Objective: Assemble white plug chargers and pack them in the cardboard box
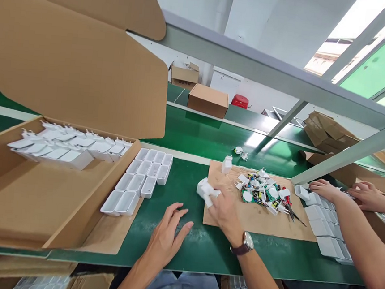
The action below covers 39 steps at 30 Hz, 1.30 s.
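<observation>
Fingers point(216, 202) of the right hand point(227, 214) clasp a boxy white plastic casing point(204, 188), left hand point(167, 233) splayed over smooth green tabletop point(183, 175).

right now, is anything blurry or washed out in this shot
In the head view, the right hand and the white casing at its fingers look smeared, likely by motion, while the left hand is crisper; also in the head view, glare whitens part of the far green surface, and the window at upper right is partly blown out.
</observation>
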{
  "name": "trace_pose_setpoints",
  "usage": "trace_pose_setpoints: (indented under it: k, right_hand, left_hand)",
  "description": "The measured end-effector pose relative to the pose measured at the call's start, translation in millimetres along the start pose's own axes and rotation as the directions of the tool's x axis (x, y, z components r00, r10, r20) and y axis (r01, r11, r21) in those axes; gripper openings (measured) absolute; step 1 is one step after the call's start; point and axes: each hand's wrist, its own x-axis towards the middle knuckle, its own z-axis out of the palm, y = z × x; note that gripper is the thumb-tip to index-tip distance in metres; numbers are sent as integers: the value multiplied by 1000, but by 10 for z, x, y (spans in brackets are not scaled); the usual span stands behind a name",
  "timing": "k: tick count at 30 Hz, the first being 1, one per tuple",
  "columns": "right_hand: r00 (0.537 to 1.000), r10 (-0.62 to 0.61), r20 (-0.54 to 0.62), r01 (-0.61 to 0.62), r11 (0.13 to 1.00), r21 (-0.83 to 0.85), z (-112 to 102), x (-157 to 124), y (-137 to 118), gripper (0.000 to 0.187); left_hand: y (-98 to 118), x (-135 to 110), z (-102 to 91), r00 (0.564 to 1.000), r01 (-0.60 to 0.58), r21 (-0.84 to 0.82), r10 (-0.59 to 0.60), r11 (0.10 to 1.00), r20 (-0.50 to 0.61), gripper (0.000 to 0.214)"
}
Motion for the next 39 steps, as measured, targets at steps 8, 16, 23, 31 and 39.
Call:
trace_pose_setpoints:
  k: [8,16,23,31,39]
  right_hand:
    - [981,100,-165,-132,971,-197,72,608,690,11]
    - [956,187,-224,-239,943,-232,116,586,886,17]
    - [956,264,-128,-278,954,-111,74,885,1176,68]
    - [947,319,28,-319,948,9,68,975,1208,90]
    - [927,308,213,-327,943,60,-134,1166,1224,86]
  left_hand:
    - [-90,-29,87,996,-63,21,64,998,-55,33]
    - [-209,-38,133,993,-122,21,122,992,0,31]
    - [-311,-34,173,988,-146,47,144,988,54,34]
    - [-422,-52,206,982,-100,36,93,994,162,36]
    - [-401,-25,174,969,-27,34,17,999,247,42]
